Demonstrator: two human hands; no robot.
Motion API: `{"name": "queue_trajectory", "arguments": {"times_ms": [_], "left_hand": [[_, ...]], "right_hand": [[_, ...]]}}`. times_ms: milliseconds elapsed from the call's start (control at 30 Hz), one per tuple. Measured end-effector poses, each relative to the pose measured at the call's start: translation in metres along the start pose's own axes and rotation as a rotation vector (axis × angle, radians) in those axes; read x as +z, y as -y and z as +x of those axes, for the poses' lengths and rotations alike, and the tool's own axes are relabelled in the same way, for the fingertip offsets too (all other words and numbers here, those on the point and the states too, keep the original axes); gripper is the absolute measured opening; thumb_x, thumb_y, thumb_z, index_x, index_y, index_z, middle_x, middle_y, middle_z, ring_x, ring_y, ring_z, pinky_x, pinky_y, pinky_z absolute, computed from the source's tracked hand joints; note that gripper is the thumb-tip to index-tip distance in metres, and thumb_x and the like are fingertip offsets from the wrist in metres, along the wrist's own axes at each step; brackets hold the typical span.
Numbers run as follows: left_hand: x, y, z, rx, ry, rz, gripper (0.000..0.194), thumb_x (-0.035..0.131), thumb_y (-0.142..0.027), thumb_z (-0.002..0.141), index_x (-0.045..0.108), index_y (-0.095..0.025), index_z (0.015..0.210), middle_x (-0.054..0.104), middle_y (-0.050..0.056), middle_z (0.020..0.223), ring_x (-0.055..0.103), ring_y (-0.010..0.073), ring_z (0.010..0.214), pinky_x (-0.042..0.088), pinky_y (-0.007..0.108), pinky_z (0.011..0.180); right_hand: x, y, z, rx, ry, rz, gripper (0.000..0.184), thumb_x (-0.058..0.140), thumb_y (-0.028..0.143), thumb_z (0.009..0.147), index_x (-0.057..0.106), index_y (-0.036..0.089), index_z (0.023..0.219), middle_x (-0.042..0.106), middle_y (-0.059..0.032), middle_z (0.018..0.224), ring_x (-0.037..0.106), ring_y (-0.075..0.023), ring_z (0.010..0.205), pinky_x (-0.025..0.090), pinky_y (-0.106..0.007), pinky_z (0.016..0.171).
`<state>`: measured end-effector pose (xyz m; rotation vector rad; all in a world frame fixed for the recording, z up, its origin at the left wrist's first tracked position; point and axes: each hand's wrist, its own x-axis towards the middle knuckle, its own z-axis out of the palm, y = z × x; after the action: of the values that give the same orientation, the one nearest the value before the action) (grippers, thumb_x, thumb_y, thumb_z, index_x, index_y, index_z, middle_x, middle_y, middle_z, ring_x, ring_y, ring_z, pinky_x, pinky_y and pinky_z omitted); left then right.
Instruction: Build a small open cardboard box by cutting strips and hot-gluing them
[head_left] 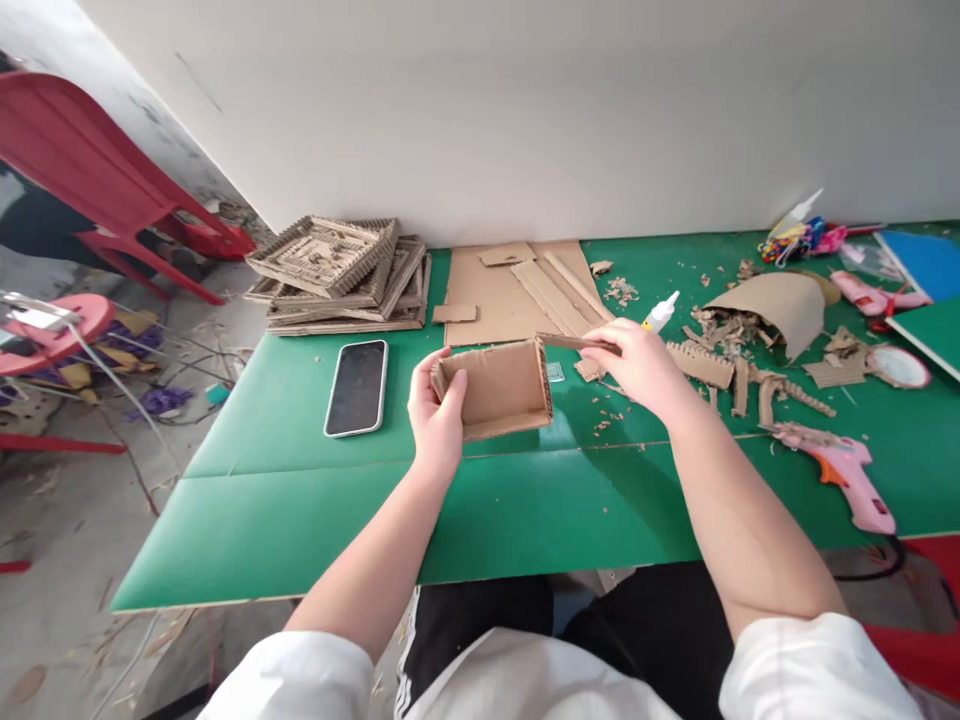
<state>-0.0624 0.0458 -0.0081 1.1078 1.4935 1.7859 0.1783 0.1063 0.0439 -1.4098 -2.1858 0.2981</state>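
Observation:
My left hand (441,410) grips the left end of a small cardboard box (502,388), thumb inside and fingers behind it. The box is raised above the green table, its hollow side turned toward me. Between the fingers of my right hand (630,362) is a narrow cardboard strip (571,342). This strip reaches left to the box's upper right corner; I cannot tell whether it is joined there. Behind my right hand a white glue bottle (660,312) shows its nozzle.
A phone (357,388) lies left of the box, with stacked cardboard frames (337,270) behind it. Flat cardboard (487,300) lies at the back. On the right are cardboard scraps (739,385), a tape roll (898,367) and a pink glue gun (844,470). The table (300,540) meets a wall.

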Motion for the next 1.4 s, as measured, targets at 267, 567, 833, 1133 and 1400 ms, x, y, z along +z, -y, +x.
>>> {"name": "queue_trajectory", "arguments": {"times_ms": [267, 567, 833, 1133, 1400], "left_hand": [[0.021, -0.069, 0.016, 0.291, 0.315, 0.19, 0.024, 0.062, -0.024, 0.076, 0.064, -0.023, 0.1, 0.059, -0.002, 0.072, 0.048, 0.0098, 0.057, 0.038, 0.021, 0.053], [0.027, -0.101, 0.005, 0.777, 0.169, 0.173, 0.044, 0.052, -0.007, 0.068, 0.059, -0.023, 0.108, 0.067, 0.0, 0.095, 0.063, 0.0131, 0.077, 0.051, 0.024, 0.066], [0.033, -0.097, 0.011, 0.893, 0.035, 0.277, 0.028, 0.06, -0.012, 0.079, 0.058, -0.021, 0.106, 0.07, 0.0, 0.091, 0.066, 0.0115, 0.076, 0.053, 0.022, 0.07], [0.033, -0.093, 0.017, 0.981, -0.027, 0.357, 0.043, 0.06, -0.007, 0.075, 0.058, -0.021, 0.115, 0.07, 0.001, 0.094, 0.061, 0.0098, 0.069, 0.05, 0.02, 0.068], [0.033, -0.102, 0.01, 0.422, 0.276, 0.246, 0.034, 0.06, -0.018, 0.08, 0.063, -0.02, 0.113, 0.052, -0.005, 0.065, 0.041, 0.0054, 0.053, 0.039, 0.015, 0.051]], "right_hand": [[-0.051, 0.062, 0.001, -0.396, -0.571, -0.044, 0.021, 0.056, 0.018, 0.088, 0.069, 0.029, 0.099, 0.072, -0.0026, 0.096, 0.065, -0.0196, 0.093, 0.052, -0.039, 0.086], [-0.04, 0.08, -0.015, -0.411, -0.789, -0.197, 0.022, 0.06, 0.022, 0.085, 0.071, 0.04, 0.087, 0.07, 0.0012, 0.081, 0.066, -0.0188, 0.081, 0.05, -0.046, 0.091], [-0.044, 0.082, -0.025, -0.304, -0.817, 0.171, 0.045, 0.065, 0.016, 0.081, 0.06, 0.039, 0.119, 0.069, -0.0021, 0.1, 0.066, -0.0221, 0.086, 0.056, -0.042, 0.077], [-0.046, 0.075, -0.014, -0.249, -0.741, 0.871, 0.031, 0.051, 0.02, 0.088, 0.067, 0.026, 0.113, 0.069, -0.0034, 0.103, 0.069, -0.0216, 0.093, 0.061, -0.042, 0.078], [-0.051, 0.07, -0.022, -0.322, -0.951, 0.072, 0.027, 0.068, 0.014, 0.077, 0.072, 0.029, 0.099, 0.063, 0.0014, 0.065, 0.059, -0.0139, 0.057, 0.051, -0.029, 0.052]]}}
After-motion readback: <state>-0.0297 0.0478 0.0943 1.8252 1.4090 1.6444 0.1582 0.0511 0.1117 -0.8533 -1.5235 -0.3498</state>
